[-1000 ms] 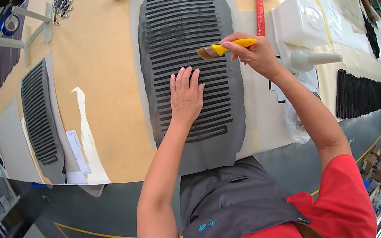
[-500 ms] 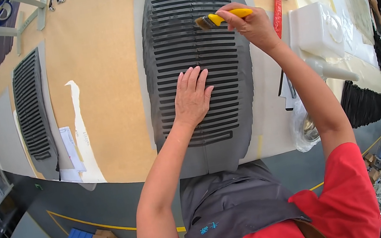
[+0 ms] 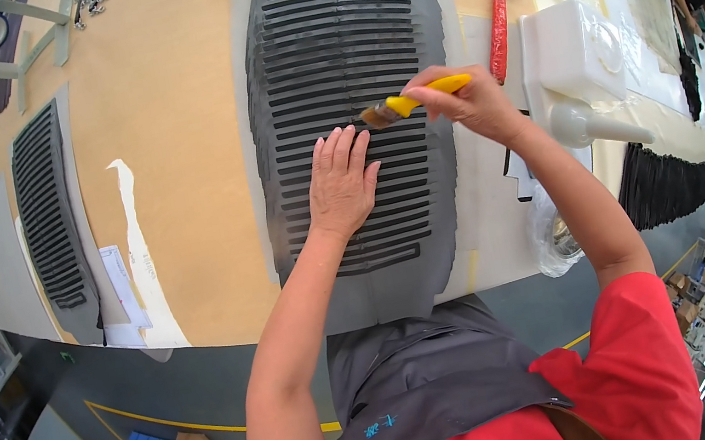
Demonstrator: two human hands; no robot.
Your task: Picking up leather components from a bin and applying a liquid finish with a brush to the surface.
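Note:
A long stack of dark grey sheets (image 3: pixel 397 292) with rows of black strips lies in front of me, its near end at the table edge. My left hand (image 3: pixel 341 183) rests flat on the strips near the middle, fingers stretched out and pointing away from me. In my right hand (image 3: pixel 468 103) is a paintbrush (image 3: pixel 397 106) with a yellow handle, gripped between thumb and fingers. Its brown bristles point left, over the strips just beyond my left fingertips. Whether the bristles touch the surface I cannot tell.
Right of the sheets lie a red-handled hammer (image 3: pixel 500 23), a white plastic container (image 3: pixel 578 52) and a clear plastic bag (image 3: pixel 553 233). Black strips (image 3: pixel 673 183) hang at the right edge. A second slatted grey piece (image 3: pixel 48 210) and a torn white paper strip (image 3: pixel 138 246) are at left.
My right hand has brought the brush nearer to me, from the far part of the strips to close beside my left fingertips. My left hand stays flat on the same area.

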